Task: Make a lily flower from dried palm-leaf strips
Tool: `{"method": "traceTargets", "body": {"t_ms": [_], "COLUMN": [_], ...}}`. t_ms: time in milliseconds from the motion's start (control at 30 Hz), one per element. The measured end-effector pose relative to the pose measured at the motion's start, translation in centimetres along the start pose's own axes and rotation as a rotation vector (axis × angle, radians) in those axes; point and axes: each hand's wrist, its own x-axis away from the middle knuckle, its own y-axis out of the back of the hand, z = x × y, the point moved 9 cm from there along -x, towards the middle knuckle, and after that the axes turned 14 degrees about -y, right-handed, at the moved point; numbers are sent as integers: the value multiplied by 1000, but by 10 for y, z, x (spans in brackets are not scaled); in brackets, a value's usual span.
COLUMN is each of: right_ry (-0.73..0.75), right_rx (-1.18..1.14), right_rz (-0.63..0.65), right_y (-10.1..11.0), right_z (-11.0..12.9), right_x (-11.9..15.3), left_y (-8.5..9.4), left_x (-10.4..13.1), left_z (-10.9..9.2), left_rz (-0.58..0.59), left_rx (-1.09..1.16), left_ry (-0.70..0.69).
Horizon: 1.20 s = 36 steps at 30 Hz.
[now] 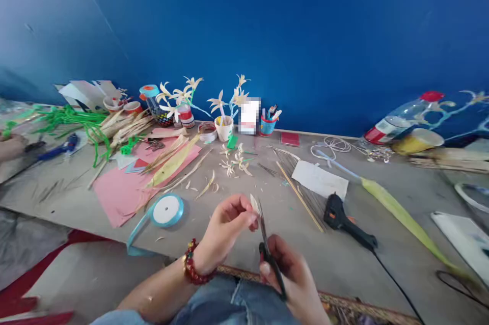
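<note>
Between thumb and fingers my left hand (233, 220) pinches a small pale petal-shaped piece of husk (254, 204), its tip pointing up. My right hand (292, 276) is closed around the black handles of a pair of scissors (264, 233). The blades point upward and lie right beside the husk piece; whether they touch it I cannot tell. Beyond my hands, several small cream flowers (240, 161) lie on the grey table (244, 187) among scattered trimmings. A roll of light-blue ribbon (167, 210) rests to the left of my left hand.
A black glue gun (347, 223) lies right of my hands, its cable running off the front edge. Pink paper (114, 195) and husks lie left. Behind stand a white cup of husk flowers (223, 129) and a pen cup (268, 125). Another person's hand (13, 149) shows far left.
</note>
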Motion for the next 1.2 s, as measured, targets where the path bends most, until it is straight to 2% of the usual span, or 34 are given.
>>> {"method": "traceTargets", "body": {"t_ms": [467,667,800,900,967,1033,1100,1200], "right_ry": [-27,-111,-142,-112,-83,-71,-56,-46], "right_rx": [-48,-14,35,282,603,942,1194,1436], "right_rz": [3,2,-72,-206,-323,-406,-422,-357], "right_y": [-1,-4,9,34,51,58,53,29], "right_z": [8,13,9,14,24,34,42,51], "right_x": [-1,-2,-4,-7,-11,-17,-25,-42], "left_y": [1,2,0,3,9,16,21,24], "left_x": [2,2,0,-2,-4,-5,-7,-10], "left_z": [2,3,2,-1,-4,-10,-15,-19], "left_rz": [2,1,42,74,91,107,134,177], "left_rx": [-23,-42,-100,-172,-234,-315,-385,-452], "left_ry": [-4,2,-4,-4,-4,-12,-21,-1]}}
